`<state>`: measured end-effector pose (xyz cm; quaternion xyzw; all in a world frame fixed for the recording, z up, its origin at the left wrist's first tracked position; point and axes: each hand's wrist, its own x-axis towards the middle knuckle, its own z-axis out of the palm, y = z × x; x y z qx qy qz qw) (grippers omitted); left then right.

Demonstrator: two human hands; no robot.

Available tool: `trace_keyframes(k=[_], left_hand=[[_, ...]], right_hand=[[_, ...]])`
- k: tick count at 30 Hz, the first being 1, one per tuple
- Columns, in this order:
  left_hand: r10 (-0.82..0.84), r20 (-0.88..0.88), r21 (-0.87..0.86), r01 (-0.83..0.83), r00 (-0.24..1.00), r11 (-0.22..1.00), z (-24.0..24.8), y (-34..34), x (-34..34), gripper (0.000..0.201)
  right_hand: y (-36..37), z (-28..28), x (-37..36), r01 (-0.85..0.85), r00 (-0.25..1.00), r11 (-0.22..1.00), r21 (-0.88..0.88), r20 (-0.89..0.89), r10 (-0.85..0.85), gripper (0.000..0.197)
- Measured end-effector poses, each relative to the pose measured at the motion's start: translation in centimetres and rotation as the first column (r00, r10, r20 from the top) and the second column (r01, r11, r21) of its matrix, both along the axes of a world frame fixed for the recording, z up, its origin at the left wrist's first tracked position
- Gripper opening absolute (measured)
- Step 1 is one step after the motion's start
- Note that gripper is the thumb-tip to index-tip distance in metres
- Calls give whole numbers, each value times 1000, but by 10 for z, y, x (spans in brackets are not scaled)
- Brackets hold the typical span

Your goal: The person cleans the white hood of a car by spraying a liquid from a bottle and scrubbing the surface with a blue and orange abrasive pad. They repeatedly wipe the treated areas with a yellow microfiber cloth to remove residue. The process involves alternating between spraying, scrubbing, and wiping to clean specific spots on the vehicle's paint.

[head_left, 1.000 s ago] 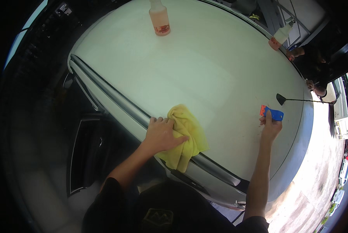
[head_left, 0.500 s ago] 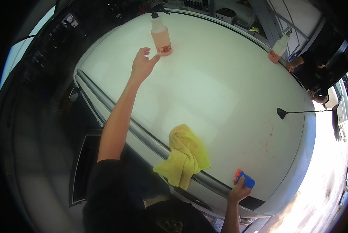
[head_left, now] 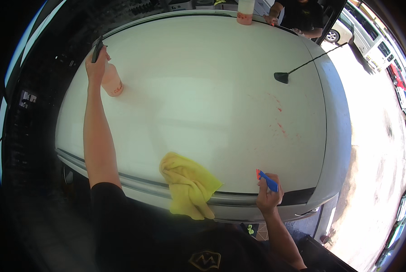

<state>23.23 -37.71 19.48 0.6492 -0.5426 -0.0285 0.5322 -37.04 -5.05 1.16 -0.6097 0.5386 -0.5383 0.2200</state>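
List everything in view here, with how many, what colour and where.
Car roof: 1, white, centre
Roof rail: 1, grey, near edge
Spray bottles: 2, pale with pinkish liquid, one at left, another at far edge
Cloth: 1, yellow, draped over rail
Scraper: 1, blue with red-orange end, near right
Smears: several, red, roof's right
Antenna: 1, black, right
Co-worker: 1, black shirt, beyond roof
Parked vehicles: several, mixed, outside right
Left hand: 1, bare, gripping left bottle
Right hand: 1, bare, holding scraper

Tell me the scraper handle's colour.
The scraper handle is blue; it shows best in the head view.
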Motion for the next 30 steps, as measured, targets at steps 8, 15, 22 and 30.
trace_keyframes(k=[8,15,22,30], left_hand=[[-32,-277,-83,9,960,996,59,135,-109,45],[-280,-630,221,512,724,830,75,217,-281,49],[-279,-723,530,767,632,363,-4,226,-393,24],[-370,-642,610,740,671,282,-34,182,-457,24]], right_hand=[[-3,5,-5,51,991,998,43,122,-56,6],[-1,-12,-14,95,959,979,180,248,-139,9],[-111,48,-48,34,800,964,263,571,-184,13],[-161,89,-38,-67,982,966,249,185,20,26]])
